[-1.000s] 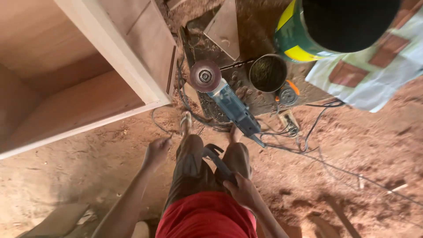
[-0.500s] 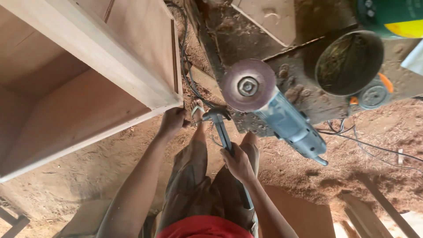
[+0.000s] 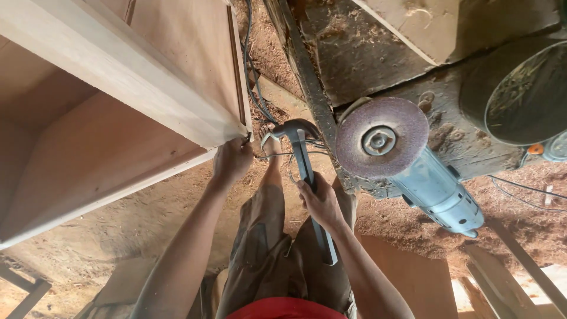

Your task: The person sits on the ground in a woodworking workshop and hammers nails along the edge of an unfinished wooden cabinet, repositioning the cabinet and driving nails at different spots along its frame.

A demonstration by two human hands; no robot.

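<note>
A claw hammer (image 3: 301,147) is gripped partway down its metal handle by the right hand (image 3: 319,201), the fingers closed round it, with the head raised just beside the lower front corner of the wooden cabinet (image 3: 147,106). The left hand (image 3: 231,160) is pinched shut at that corner, apparently on something small; what is held there cannot be made out. The cabinet carcass is seen as already assembled, with side panel, face frame and shelf in place, all in bare, unfinished pale wood; the fastening at this corner is judged to be in hand and not yet driven home. The hammer looks grey and worn, its curved claw turned toward the cabinet. An angle grinder (image 3: 413,171) with a reddish sanding disc lies on the dusty workbench (image 3: 378,53) near the hammer, beside a dark bucket (image 3: 520,100). Sawdust covers the floor.
</note>
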